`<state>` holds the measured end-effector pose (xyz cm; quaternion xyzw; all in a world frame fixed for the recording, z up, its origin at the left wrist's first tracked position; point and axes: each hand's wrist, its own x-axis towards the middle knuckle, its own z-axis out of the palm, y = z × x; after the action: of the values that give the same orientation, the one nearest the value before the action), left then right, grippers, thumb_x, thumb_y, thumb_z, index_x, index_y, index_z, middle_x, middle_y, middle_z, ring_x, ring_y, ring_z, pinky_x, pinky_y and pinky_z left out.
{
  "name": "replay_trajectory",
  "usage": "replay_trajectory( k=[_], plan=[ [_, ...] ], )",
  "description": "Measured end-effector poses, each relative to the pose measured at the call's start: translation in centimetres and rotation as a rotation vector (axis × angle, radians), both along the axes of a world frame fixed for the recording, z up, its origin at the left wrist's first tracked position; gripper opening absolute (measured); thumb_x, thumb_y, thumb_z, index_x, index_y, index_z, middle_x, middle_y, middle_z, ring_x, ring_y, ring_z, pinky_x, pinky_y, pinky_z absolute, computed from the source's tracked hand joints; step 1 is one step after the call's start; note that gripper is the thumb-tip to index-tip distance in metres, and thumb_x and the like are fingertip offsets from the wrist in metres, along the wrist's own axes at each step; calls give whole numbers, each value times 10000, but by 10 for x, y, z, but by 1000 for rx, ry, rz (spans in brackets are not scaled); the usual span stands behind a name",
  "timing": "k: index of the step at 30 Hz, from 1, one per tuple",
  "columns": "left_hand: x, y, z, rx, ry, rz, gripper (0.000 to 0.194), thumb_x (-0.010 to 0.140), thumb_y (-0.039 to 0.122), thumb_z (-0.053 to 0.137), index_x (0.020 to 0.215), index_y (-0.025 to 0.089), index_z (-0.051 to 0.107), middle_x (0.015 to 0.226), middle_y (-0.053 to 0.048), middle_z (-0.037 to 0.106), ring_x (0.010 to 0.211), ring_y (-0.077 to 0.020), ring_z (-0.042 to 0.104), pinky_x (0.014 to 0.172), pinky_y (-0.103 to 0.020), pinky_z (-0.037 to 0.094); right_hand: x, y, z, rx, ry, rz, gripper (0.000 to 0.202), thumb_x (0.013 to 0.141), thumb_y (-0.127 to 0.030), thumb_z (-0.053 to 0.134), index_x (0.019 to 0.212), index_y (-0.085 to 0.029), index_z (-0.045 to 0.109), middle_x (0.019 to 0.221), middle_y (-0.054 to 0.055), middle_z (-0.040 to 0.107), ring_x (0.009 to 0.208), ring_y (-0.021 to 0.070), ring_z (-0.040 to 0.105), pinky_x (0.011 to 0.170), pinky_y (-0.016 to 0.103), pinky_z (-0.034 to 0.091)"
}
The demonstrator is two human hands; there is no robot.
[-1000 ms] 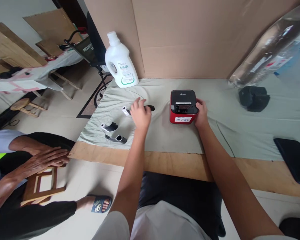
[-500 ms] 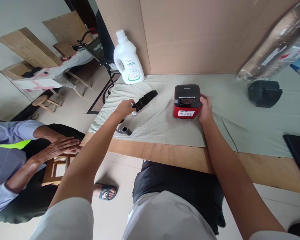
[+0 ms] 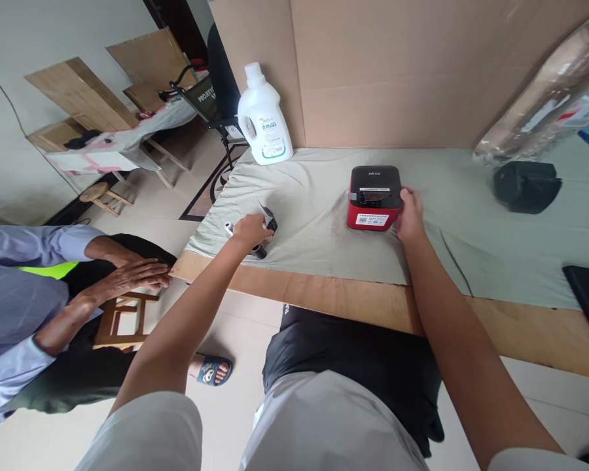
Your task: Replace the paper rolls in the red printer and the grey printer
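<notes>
A: Left hand [image 3: 252, 230]?
B: Closed over small black rolls [image 3: 269, 224] near table [image 3: 324, 294] front edge, well left of red label printer [image 3: 374, 197]; exact hold unclear.
A: Right hand [image 3: 410, 212]?
B: Cupped against printer's right side, fingers touching casing.
A: Printer?
B: Upright on pale cloth [image 3: 314, 216].
A: Other items?
B: White detergent bottle [image 3: 264, 118] behind and left of printer; black object [image 3: 526, 186] well right.

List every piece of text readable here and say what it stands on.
"PROJECT…", cut off, on the dark folding chair back.
Brand mark on the red and black printer lid: too small to read.
Its white front sticker, with a code: too small.
Green label on the white bottle: blurred, unreadable.
</notes>
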<state>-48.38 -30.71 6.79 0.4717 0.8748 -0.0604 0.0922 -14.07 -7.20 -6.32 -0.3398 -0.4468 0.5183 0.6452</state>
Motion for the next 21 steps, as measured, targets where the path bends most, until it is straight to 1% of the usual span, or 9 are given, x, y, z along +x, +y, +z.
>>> replay_trajectory(
  k=[3,7,10,11,13,15,17,19,21],
  plan=[
    [-2,3,0,-5,6,12,492,876,396,677,1317,183,722,1337,-178,748,1231,-355,705,930,-352,551,-1,1,-1,11,6,-16,437,765,-673,799,976,-305,690,1009,-7,718,1036,245,742,971,486,638],
    [-4,4,-1,-35,55,82,447,854,347,697,1239,126,751,1295,-244,744,1212,-398,714,916,-393,550,0,0,0,3,13,-31,445,754,-677,808,965,-303,694,991,-6,718,1018,249,747,955,495,646],
    [-5,-2,8,-15,56,136,491,872,473,725,1220,127,737,1285,-265,736,1218,-437,702,947,-448,544,0,-3,2,6,12,-18,473,740,-690,825,968,-299,688,1001,2,724,1019,251,745,955,498,647],
    [-4,-5,14,49,61,147,539,890,547,707,1236,134,721,1284,-262,735,1225,-442,695,960,-461,541,0,-4,3,7,12,-14,482,736,-699,827,964,-299,684,1001,2,724,1019,253,744,947,499,650],
    [4,-9,24,269,59,153,600,950,650,615,1279,152,681,1270,-234,743,1228,-419,691,982,-458,536,-1,-5,5,9,13,-14,494,730,-713,827,951,-298,676,994,-1,723,1014,253,740,930,495,655],
    [20,-7,29,488,-19,112,542,1024,634,515,1269,177,672,1216,-173,770,1185,-353,711,991,-415,536,-1,-5,8,10,0,-20,488,740,-711,819,934,-288,671,963,-1,714,999,248,738,912,475,657],
    [47,4,21,565,-219,25,459,1061,582,496,1194,195,705,1153,-115,796,1122,-285,733,982,-356,539,0,-7,12,-5,-35,-24,453,771,-682,803,920,-276,668,925,4,704,975,243,736,885,450,656],
    [79,21,3,530,-481,-65,429,1051,565,555,1171,196,737,1182,-98,806,1118,-255,742,975,-316,544,3,-12,16,-40,-77,-15,385,809,-630,786,916,-278,674,928,19,717,968,243,735,855,430,657],
    [110,41,-19,524,-708,-96,464,1039,565,598,1283,192,729,1283,-109,792,1159,-257,743,990,-315,553,8,-22,19,-79,-102,2,308,833,-572,770,934,-291,694,993,37,749,999,251,738,850,426,659]
  ],
)
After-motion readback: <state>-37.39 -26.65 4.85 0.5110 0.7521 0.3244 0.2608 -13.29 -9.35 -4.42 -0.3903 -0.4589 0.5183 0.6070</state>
